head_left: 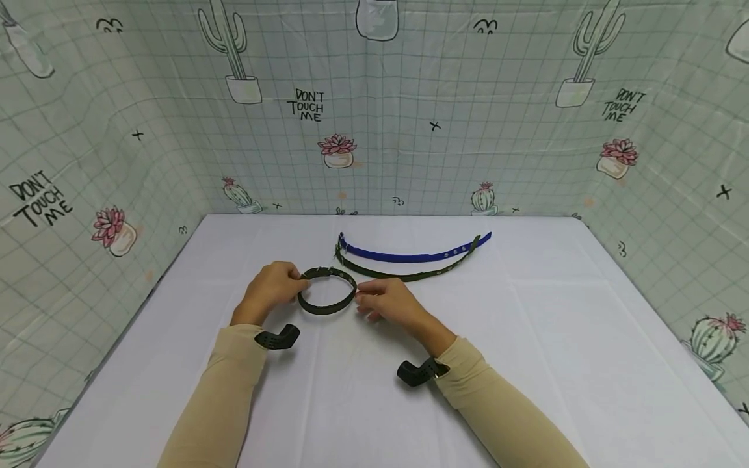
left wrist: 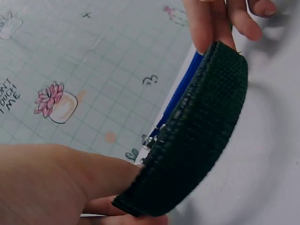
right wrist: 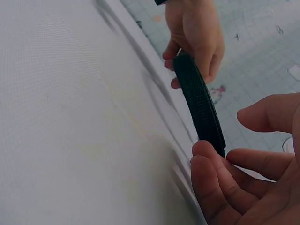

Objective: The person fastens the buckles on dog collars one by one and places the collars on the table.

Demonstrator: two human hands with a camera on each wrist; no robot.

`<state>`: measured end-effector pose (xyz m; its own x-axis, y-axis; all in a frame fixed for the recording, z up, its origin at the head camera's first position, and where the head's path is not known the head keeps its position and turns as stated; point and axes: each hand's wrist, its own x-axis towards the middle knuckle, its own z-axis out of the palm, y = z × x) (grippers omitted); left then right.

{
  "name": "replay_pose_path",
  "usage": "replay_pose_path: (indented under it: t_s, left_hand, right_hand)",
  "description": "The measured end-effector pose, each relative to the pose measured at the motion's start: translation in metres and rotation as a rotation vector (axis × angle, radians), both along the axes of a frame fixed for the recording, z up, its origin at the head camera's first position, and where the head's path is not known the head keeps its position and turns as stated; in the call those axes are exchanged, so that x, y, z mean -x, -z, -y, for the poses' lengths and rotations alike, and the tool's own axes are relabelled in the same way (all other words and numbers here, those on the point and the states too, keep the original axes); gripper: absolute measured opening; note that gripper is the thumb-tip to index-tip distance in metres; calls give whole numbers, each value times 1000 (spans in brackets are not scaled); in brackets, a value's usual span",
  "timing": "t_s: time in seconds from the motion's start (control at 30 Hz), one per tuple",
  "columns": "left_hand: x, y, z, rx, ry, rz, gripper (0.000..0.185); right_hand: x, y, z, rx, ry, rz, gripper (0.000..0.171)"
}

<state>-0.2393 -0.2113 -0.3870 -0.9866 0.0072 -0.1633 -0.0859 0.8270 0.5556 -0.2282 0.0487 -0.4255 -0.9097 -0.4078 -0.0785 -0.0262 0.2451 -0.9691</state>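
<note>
A dark green woven collar [head_left: 324, 310], buckled into a loop, is held up over the white table. My left hand [head_left: 273, 289] pinches its left side between thumb and fingers; the left wrist view shows the thumb meeting the inner side of the collar [left wrist: 187, 136]. At the loop's right side is my right hand [head_left: 387, 300]. Its fingertips touch the collar [right wrist: 199, 103] in the right wrist view, while the thumb [right wrist: 262, 115] stands apart from it. Small metal fittings [left wrist: 152, 140] show beyond the strap's upper edge.
Behind the hands, a blue collar [head_left: 404, 258] and another dark green collar [head_left: 409, 277] lie stretched out in curves on the white table [head_left: 556, 312], meeting at their left ends and crossing near the right. A patterned cloth [head_left: 398, 84] hangs around the table's back and sides.
</note>
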Motion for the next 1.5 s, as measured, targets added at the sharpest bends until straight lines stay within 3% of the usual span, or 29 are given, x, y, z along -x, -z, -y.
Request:
replay_pose_path:
  t_s: [0.33, 0.63, 1.0, 1.13, 1.4, 1.5]
  left_hand:
    - [-4, 2, 9, 54, 30, 67, 29]
    - [-8, -1, 14, 143, 21, 74, 29]
    - [-7, -6, 14, 242, 38, 83, 32]
    - [-7, -8, 17, 249, 13, 17, 40]
    - [-8, -13, 0, 267, -9, -321, 32]
    - [-8, -12, -11, 239, 22, -353, 28]
  right_hand:
    - [-1, 3, 4, -45, -80, -20, 40]
    - [-3, 2, 8, -35, -155, 4, 35]
    - [-2, -1, 4, -43, -151, 0, 30]
    - [1, 0, 0, -53, -136, -9, 30]
    - [10, -1, -13, -77, -130, -72, 31]
    - [16, -3, -24, -87, -86, -98, 31]
